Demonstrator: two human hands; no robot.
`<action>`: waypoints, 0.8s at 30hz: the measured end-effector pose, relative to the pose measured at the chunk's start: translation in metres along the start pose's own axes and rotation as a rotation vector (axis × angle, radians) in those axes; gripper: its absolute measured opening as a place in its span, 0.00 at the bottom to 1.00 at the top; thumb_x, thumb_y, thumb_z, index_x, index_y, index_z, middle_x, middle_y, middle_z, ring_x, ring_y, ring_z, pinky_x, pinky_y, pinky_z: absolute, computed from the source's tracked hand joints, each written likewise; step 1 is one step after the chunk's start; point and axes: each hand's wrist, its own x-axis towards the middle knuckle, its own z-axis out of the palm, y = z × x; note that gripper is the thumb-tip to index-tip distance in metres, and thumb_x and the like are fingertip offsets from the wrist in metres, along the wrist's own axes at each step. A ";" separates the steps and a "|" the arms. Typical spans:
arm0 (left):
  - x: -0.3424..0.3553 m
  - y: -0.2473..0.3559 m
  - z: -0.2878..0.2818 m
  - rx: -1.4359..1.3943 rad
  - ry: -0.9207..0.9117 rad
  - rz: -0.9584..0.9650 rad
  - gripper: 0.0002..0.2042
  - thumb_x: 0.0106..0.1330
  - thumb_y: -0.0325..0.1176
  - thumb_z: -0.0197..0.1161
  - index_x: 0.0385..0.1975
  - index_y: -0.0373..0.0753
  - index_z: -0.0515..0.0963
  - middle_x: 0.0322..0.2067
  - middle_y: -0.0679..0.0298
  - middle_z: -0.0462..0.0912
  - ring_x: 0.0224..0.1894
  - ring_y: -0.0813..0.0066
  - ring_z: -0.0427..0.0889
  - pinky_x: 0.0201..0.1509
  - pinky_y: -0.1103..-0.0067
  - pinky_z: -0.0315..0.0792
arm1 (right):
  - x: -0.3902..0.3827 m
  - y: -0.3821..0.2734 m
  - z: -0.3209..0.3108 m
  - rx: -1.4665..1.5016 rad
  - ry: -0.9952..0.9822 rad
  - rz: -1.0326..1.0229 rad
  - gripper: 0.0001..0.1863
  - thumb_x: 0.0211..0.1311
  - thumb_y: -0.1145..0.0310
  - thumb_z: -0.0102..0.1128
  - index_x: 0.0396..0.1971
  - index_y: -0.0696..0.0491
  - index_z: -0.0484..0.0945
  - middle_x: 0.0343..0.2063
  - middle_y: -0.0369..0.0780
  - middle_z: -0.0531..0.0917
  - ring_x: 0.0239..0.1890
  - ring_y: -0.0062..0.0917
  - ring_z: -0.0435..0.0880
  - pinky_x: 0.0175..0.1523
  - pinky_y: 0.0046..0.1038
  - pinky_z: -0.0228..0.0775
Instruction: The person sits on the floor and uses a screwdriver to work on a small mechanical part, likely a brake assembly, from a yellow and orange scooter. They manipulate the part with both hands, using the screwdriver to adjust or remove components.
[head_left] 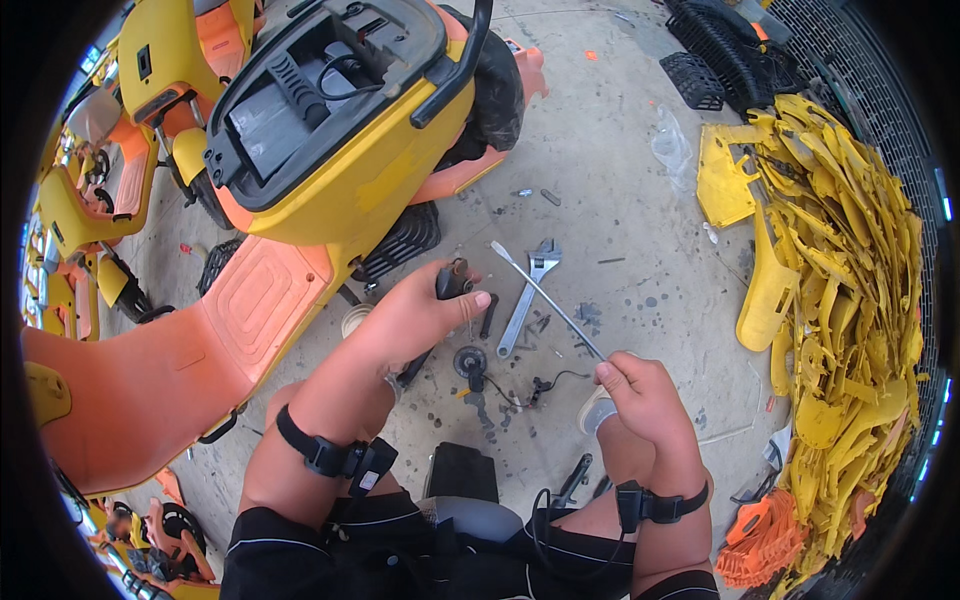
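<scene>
My right hand (640, 395) is closed round the handle end of a long screwdriver (553, 303). Its shaft slants up and left, and the flat tip points toward my left hand (425, 312). Those left fingers wrap round a dark part (454, 281) with a short cylindrical end; its exact kind is unclear because the hand covers much of it. Beyond the screwdriver on the ground lies a silver adjustable wrench (520, 312), crossed by the shaft in this view. Nearer to me are a round black part (469, 362) and a small black part with a thin cable (541, 387).
A yellow and orange scooter (370, 170) stands close on my left, with more scooters (85, 205) behind it. Yellow plastic panels (840, 260) are heaped on the right, near stacked orange pieces (765, 540). Black baskets (715, 50) lie at the far right.
</scene>
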 end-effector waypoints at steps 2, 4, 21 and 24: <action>0.019 -0.029 -0.007 -0.200 -0.053 -0.090 0.20 0.70 0.33 0.69 0.59 0.34 0.77 0.41 0.67 0.81 0.41 0.75 0.78 0.47 0.77 0.75 | 0.002 -0.002 0.002 -0.004 -0.011 -0.019 0.17 0.76 0.58 0.59 0.35 0.59 0.84 0.24 0.45 0.82 0.29 0.30 0.80 0.39 0.31 0.73; 0.020 -0.030 -0.002 -0.205 -0.043 -0.045 0.20 0.70 0.30 0.65 0.60 0.33 0.77 0.42 0.66 0.82 0.40 0.73 0.79 0.46 0.76 0.75 | 0.004 0.003 0.004 -0.011 0.013 -0.012 0.17 0.76 0.58 0.59 0.35 0.59 0.83 0.24 0.46 0.82 0.28 0.32 0.80 0.39 0.32 0.73; 0.006 -0.028 0.027 0.545 0.422 0.573 0.27 0.67 0.25 0.67 0.66 0.47 0.70 0.44 0.46 0.88 0.46 0.43 0.88 0.48 0.61 0.82 | -0.026 -0.006 -0.020 -0.065 -0.022 0.057 0.17 0.74 0.58 0.60 0.34 0.58 0.81 0.25 0.52 0.80 0.28 0.49 0.79 0.37 0.38 0.73; 0.003 -0.026 0.029 0.526 0.422 0.532 0.28 0.68 0.25 0.66 0.67 0.48 0.69 0.45 0.48 0.88 0.47 0.44 0.88 0.48 0.61 0.82 | -0.029 -0.007 -0.020 -0.071 -0.012 0.036 0.17 0.74 0.58 0.60 0.34 0.58 0.81 0.24 0.53 0.79 0.27 0.50 0.78 0.35 0.39 0.72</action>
